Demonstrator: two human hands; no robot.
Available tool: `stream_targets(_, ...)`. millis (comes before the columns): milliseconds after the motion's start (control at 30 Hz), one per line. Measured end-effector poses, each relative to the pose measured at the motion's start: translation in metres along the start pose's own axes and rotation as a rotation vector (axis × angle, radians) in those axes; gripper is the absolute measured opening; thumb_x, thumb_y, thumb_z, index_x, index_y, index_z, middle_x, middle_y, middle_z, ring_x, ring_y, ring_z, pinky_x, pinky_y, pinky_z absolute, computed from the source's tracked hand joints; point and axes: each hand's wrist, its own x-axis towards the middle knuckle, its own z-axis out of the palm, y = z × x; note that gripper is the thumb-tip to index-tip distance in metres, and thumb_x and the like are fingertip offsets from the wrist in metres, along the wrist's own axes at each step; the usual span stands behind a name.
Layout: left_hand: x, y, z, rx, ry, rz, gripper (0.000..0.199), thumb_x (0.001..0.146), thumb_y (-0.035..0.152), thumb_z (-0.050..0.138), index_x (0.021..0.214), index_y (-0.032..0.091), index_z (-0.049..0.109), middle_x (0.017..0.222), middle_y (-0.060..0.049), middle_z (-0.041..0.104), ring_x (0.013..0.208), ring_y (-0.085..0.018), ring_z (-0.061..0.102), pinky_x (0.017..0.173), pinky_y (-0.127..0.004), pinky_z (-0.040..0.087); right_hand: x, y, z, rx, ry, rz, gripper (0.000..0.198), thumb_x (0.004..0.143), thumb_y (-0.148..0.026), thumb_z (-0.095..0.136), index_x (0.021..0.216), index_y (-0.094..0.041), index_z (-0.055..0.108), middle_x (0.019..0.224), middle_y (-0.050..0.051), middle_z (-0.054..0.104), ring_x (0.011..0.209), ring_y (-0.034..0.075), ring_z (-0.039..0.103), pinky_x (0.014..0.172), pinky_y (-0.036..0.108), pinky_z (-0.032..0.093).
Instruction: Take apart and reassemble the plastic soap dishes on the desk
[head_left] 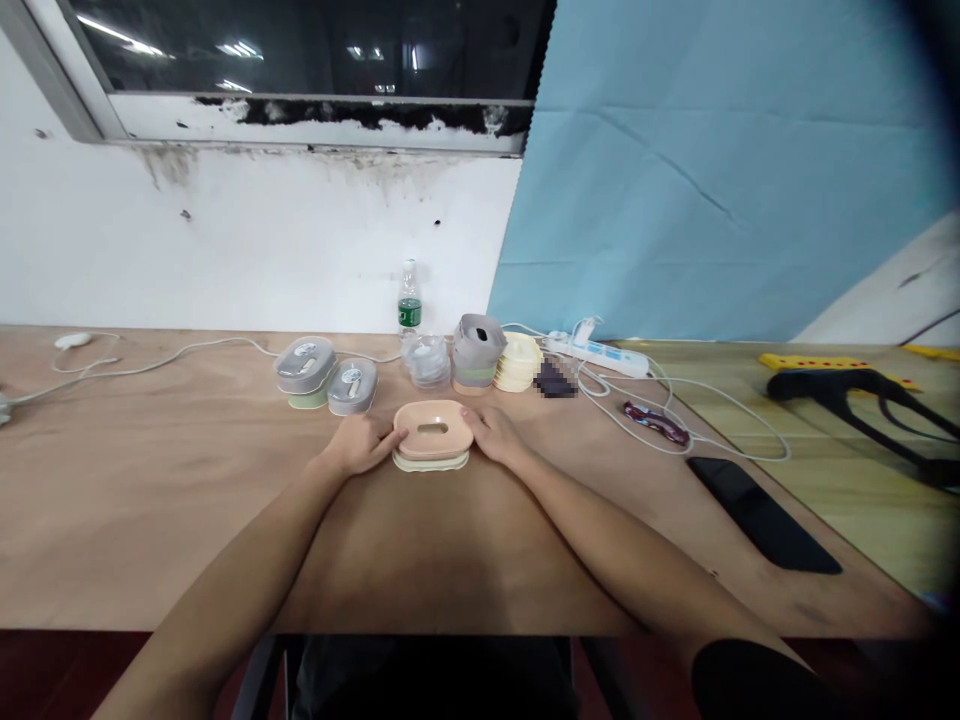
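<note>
A brown wooden surface point(172, 520) runs along a stained white wall point(315, 240), with a light blue sheet point(697, 170) hanging over the wall's right part and a dark window point(322, 50) at upper left. On the right, a black frame-like object point(855, 390) lies on a yellowish wooden top point(757, 420); nearer, a black phone-like slab point(761, 512) lies at an angle on the brown surface.

A white power strip point(600, 355) rests towards the back, its cables looping beside it. The peach oval piece point(433, 448), slotted in the middle, sits at the centre in front of the person, above a cream layer point(431, 464). The left hand point(362, 442) pinches its left rim, thumb over the edge and the other fingers bent outside; the right hand point(491, 432) grips the right rim, its far fingers partly hidden.

Behind stands a grey stack point(478, 345), between clear stacked pieces point(426, 362) and a pale yellow stack point(517, 362). Two grey-lidded containers point(305, 366) sit side by side to the left. A green-labelled bottle point(409, 312) stands upright near the wall.
</note>
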Motion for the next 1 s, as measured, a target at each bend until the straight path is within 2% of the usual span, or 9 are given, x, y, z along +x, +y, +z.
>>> stream_targets(133,0.000,-0.002,0.002,-0.010,-0.068,-0.018,0.057,0.096,0.050,0.026,0.059,0.018,0.055,0.059,-0.004,0.060,0.053,-0.013,0.047,0.053,-0.028,0.025,0.002,0.001,0.001,-0.120,-0.050,0.003,0.059,0.093,-0.053,0.031,0.050,-0.019,0.055,0.051,0.004,0.056,0.051,0.015,0.048,0.049,0.027,0.023)
stream_targets(300,0.001,-0.005,0.006,-0.024,-0.184,-0.110,0.061,0.093,0.057,0.027,0.055,0.018,0.055,0.055,-0.003,0.058,0.050,-0.013,0.046,0.052,-0.027,0.024,0.003,0.001,0.006,-0.272,-0.118,-0.024,0.046,0.090,-0.040,0.041,0.054,-0.019,0.060,0.059,0.005,0.063,0.052,0.014,0.048,0.050,0.028,0.020)
stream_targets(467,0.001,-0.003,0.005,-0.054,-0.165,-0.126,0.059,0.092,0.058,0.028,0.056,0.018,0.055,0.058,-0.003,0.059,0.053,-0.013,0.046,0.052,-0.027,0.023,0.003,0.001,0.006,-0.283,-0.133,-0.028,0.047,0.091,-0.041,0.038,0.056,-0.019,0.062,0.059,0.004,0.063,0.051,0.013,0.047,0.050,0.028,0.018)
stream_targets(700,0.001,-0.006,0.005,-0.077,-0.143,-0.191,0.056,0.088,0.062,0.035,0.058,0.018,0.051,0.056,0.000,0.053,0.051,-0.012,0.042,0.051,-0.026,0.023,0.003,-0.001,0.005,-0.270,-0.160,0.009,0.044,0.090,-0.040,0.041,0.058,-0.017,0.060,0.060,0.003,0.062,0.054,0.011,0.046,0.051,0.027,0.018)
stream_targets(800,0.001,-0.007,0.004,-0.100,-0.124,-0.193,0.055,0.087,0.063,0.036,0.058,0.018,0.050,0.057,0.001,0.052,0.052,-0.012,0.042,0.051,-0.026,0.022,0.003,-0.002,0.004,-0.265,-0.080,0.014,0.047,0.089,-0.045,0.043,0.053,-0.017,0.055,0.054,0.001,0.058,0.052,0.011,0.043,0.051,0.027,0.017)
stream_targets(900,0.001,-0.007,0.004,-0.119,-0.105,-0.193,0.057,0.087,0.064,0.035,0.057,0.018,0.048,0.054,0.001,0.050,0.051,-0.011,0.041,0.051,-0.026,0.022,0.008,-0.009,-0.001,-0.268,0.133,-0.006,0.049,0.087,-0.051,0.046,0.052,-0.018,0.052,0.053,0.001,0.055,0.053,0.012,0.043,0.052,0.027,0.019)
stream_targets(1000,0.002,-0.008,0.004,-0.134,-0.090,-0.194,0.059,0.089,0.063,0.031,0.056,0.018,0.048,0.053,0.001,0.049,0.051,-0.011,0.041,0.051,-0.027,0.021,0.023,-0.029,-0.009,-0.231,0.311,-0.097,0.042,0.088,-0.048,0.047,0.060,-0.018,0.056,0.059,0.002,0.059,0.058,0.013,0.048,0.056,0.026,0.026)
